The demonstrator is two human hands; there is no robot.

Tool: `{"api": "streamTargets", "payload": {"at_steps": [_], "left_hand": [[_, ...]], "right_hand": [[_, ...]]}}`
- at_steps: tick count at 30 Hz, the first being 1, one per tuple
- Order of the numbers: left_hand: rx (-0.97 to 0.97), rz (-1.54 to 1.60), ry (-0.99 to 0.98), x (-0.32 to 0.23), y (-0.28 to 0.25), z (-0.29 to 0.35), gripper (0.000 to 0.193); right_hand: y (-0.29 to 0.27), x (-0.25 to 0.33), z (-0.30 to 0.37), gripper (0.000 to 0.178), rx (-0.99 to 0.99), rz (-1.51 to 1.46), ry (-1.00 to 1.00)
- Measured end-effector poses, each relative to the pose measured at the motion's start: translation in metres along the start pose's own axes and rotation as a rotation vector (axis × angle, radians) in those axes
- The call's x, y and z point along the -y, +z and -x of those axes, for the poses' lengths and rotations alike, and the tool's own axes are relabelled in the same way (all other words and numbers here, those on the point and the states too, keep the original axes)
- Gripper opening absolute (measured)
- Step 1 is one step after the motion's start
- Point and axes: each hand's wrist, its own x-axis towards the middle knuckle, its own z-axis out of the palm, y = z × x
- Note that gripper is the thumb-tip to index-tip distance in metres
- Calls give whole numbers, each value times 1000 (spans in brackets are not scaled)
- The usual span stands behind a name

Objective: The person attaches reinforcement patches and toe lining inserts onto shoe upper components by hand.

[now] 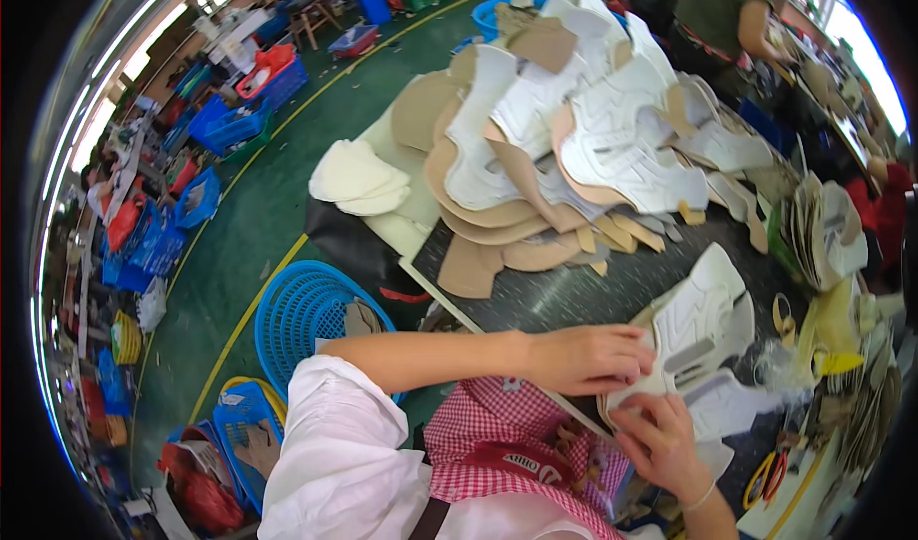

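- A worker's left hand [588,358] presses flat on a white shoe upper piece [693,334] at the near edge of the dark bench [574,296], fingers closed over the piece's edge.
- The right hand [660,440], at about 5 o'clock from the left, pinches the same piece's lower edge from below.
- The shoe upper spreads toward 2 o'clock from both hands, touching them.
- A heap of white and tan shoe uppers [574,139] rises at 12 o'clock, well apart.
- A blue plastic basket [306,315] sits on the green floor [258,205] at 9 o'clock of the left hand.
- Yellow-handled scissors [765,478] lie at 3 o'clock of the right hand.
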Motion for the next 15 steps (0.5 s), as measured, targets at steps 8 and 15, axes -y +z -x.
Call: {"api": "streamTargets", "payload": {"at_steps": [8, 15], "left_hand": [[-726, -913, -581, 3, -203, 87, 11], [-558, -1272, -835, 119, -261, 107, 25]], "right_hand": [[-27, 11, -6, 24, -38, -102, 78], [-23, 6, -30, 19, -32, -96, 84]]}}
